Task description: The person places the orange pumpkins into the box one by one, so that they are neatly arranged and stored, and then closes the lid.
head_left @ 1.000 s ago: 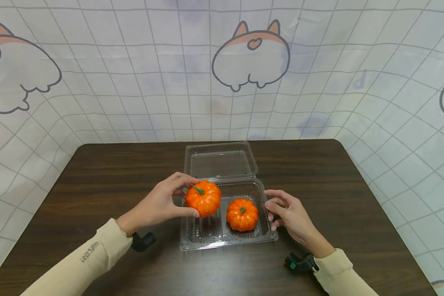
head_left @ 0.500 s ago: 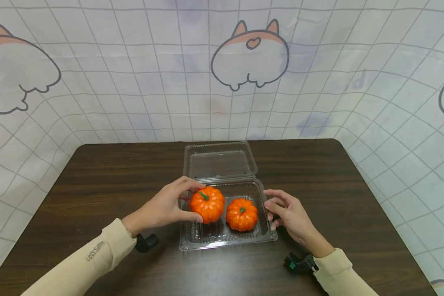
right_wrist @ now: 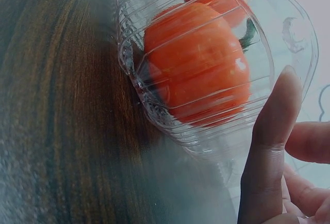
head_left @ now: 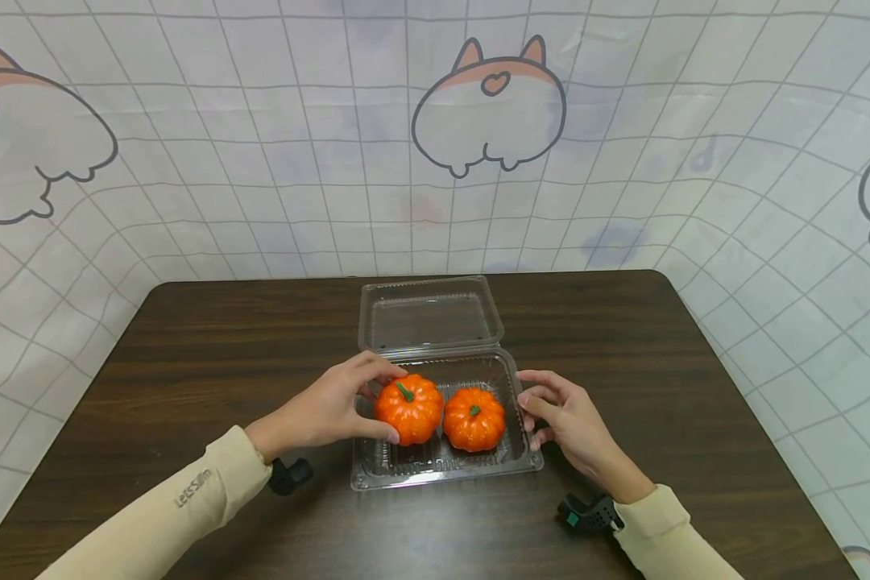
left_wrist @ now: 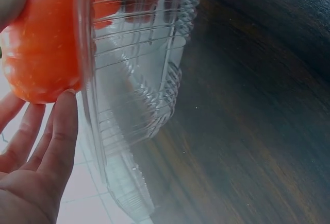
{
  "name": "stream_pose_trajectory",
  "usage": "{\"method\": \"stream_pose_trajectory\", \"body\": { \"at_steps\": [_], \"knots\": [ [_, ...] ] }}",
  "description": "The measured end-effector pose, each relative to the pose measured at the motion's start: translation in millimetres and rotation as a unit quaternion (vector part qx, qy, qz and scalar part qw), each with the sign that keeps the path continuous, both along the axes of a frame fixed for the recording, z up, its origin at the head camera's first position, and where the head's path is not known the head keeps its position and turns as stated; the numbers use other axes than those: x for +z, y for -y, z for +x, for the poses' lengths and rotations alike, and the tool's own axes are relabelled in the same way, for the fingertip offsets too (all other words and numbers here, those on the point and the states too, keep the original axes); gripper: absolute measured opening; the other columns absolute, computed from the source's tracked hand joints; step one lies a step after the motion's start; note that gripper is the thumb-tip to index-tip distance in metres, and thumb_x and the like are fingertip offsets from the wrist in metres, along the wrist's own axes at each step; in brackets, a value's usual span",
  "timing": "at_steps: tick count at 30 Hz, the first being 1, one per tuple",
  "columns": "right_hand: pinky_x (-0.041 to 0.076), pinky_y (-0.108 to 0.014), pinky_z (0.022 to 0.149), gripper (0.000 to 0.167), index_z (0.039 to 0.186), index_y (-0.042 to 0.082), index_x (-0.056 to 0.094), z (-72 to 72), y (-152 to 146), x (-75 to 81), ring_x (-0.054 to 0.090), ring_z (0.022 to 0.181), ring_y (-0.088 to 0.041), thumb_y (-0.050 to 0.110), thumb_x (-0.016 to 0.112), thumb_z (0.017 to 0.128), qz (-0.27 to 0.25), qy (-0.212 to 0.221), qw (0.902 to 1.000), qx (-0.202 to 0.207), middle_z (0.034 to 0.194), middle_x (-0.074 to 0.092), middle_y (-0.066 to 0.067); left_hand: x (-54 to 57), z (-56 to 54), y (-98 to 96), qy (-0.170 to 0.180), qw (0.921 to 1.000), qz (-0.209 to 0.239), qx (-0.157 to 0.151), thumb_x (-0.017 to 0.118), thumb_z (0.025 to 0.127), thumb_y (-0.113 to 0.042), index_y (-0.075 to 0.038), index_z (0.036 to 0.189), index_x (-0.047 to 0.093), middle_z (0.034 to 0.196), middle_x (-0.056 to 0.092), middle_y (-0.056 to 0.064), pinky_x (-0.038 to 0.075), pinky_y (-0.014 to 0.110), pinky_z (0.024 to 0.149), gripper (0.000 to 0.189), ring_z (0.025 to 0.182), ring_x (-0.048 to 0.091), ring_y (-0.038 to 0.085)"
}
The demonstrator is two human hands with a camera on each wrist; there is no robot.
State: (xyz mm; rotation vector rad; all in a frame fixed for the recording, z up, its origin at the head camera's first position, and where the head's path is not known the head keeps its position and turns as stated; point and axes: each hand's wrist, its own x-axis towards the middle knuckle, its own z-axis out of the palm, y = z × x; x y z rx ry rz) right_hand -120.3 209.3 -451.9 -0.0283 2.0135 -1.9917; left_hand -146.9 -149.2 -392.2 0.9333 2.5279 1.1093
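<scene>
My left hand (head_left: 344,400) grips a small orange pumpkin (head_left: 411,409) with a green stem, thumb on the near side and fingers behind. It is over the left part of a clear plastic clamshell container (head_left: 445,477). In the left wrist view this pumpkin (left_wrist: 44,44) shows above the container's rim (left_wrist: 85,69), fingertips against its side. A second pumpkin (head_left: 474,420) sits in the container's right part; through the clear wall the right wrist view shows this pumpkin (right_wrist: 196,64). At the right rim rests my right hand (head_left: 569,419), one fingertip (right_wrist: 289,77) against the edge.
The container's lid (head_left: 431,318) lies folded back, away from me, on the dark wooden table (head_left: 239,338). Beyond the table's far edge hangs a white gridded cloth (head_left: 297,145) with cartoon animal drawings. Each wrist wears a black strap device (head_left: 587,513).
My left hand has lowered the pumpkin and brought it rightward, into the container's left part beside the second pumpkin. The right hand stays at the right rim.
</scene>
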Motion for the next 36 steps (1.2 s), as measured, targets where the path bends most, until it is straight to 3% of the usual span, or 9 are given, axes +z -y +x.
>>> {"method": "stream_pose_trajectory", "body": {
  "at_steps": [18,27,36],
  "knots": [
    [0.059,-0.026,0.054,0.048,0.146,0.001,0.047,0.3,0.2,0.5,0.058,0.069,-0.012,0.017,0.064,0.103,0.002,-0.002,1.0,0.0,0.091,0.067,0.004,-3.2,-7.0,-0.9,-0.014,0.9981,-0.053,-0.028,0.093,0.075,-0.04,-0.014,0.137,0.062,0.132,0.06,0.002,0.06,0.028,0.095,0.073,0.116,0.064,0.018],
    [0.059,-0.026,0.053,0.048,0.146,0.001,0.047,0.2,-1.2,-1.0,0.058,0.069,-0.011,0.017,0.063,0.104,-0.001,-0.003,1.0,0.0,0.091,0.067,0.005,2.1,-12.8,-5.1,-0.016,0.9933,-0.102,-0.051,0.093,0.074,-0.044,-0.018,0.133,0.064,0.128,0.06,0.0,0.058,0.029,0.093,0.07,0.111,0.062,0.016],
    [0.058,-0.026,0.053,0.046,0.146,0.002,0.047,-0.3,-1.4,-1.7,0.058,0.068,-0.011,0.015,0.062,0.104,-0.004,-0.005,1.0,0.0,0.092,0.068,0.005,2.6,-21.5,-11.3,-0.005,0.9877,-0.135,-0.08,0.095,0.072,-0.04,-0.014,0.131,0.066,0.122,0.063,0.0,0.056,0.027,0.091,0.07,0.108,0.063,0.015]
  ]
}}
